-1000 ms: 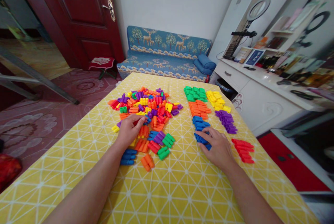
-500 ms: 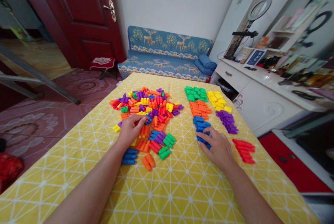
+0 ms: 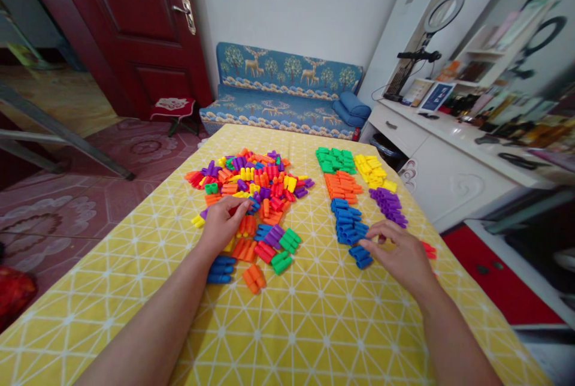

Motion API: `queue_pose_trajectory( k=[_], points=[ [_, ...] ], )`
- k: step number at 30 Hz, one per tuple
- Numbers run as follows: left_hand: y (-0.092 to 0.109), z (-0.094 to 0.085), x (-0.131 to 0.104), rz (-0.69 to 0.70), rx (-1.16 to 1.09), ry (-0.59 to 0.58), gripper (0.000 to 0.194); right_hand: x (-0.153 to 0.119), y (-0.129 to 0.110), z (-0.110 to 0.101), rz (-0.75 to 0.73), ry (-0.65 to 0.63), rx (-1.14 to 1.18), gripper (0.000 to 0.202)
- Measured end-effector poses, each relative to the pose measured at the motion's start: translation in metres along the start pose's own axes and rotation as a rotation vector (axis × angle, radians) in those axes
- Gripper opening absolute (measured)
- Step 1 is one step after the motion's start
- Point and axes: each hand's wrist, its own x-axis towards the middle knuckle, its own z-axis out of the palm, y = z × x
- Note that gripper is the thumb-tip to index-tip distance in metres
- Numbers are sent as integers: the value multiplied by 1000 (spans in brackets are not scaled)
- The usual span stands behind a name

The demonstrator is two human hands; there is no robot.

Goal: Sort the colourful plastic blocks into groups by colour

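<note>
My left hand [image 3: 223, 222] is closed in a pinch at the near side of a mixed pile of plastic building blocks [image 3: 269, 177]. At its fingertips is a blue block [image 3: 254, 204]; a bit of red shows between thumb and finger. My right hand [image 3: 401, 254] is open, thumb and forefinger apart, just right of a group of blue blocks [image 3: 347, 222]. A blue block [image 3: 361, 256] lies on the cloth below that group, near my right thumb. Red blocks [image 3: 429, 249] are partly hidden behind my right hand.
Green blocks [image 3: 335, 160], orange blocks [image 3: 342, 186], yellow blocks [image 3: 372, 171] and purple blocks [image 3: 389, 206] lie in separate groups on the yellow tablecloth [image 3: 291, 326]. Several loose blocks, including an orange one [image 3: 254, 279], lie nearer me. A blue sofa [image 3: 278, 110] stands beyond the table.
My right hand has moved right, off the blue blocks, and its fingers have opened. It now covers much of the red group. My left hand has stayed nearly in place.
</note>
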Motion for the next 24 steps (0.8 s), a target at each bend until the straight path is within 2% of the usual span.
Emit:
queue_pose_trajectory(
  k=[3, 6, 11, 15, 20, 24],
  points=[
    [0, 0, 0, -1, 0, -6, 37, -5, 4, -7, 5, -260, 137, 15],
    [0, 0, 0, -5, 1, -1, 37, -8, 5, -5, 8, -377, 190, 21],
    [1, 1, -1, -8, 0, 13, 36, -10, 2, -7, 56, -412, 149, 20],
    [1, 1, 0, -8, -8, 13, 35, -14, 7, -12, 199, -434, 140, 23],
    [-1, 0, 1, 8, 3, -5, 36, -19, 33, -18, 329, -326, 155, 12],
    [-2, 1, 0, 22, 4, -4, 35, -20, 44, -20, 342, -280, 125, 20]
  ],
)
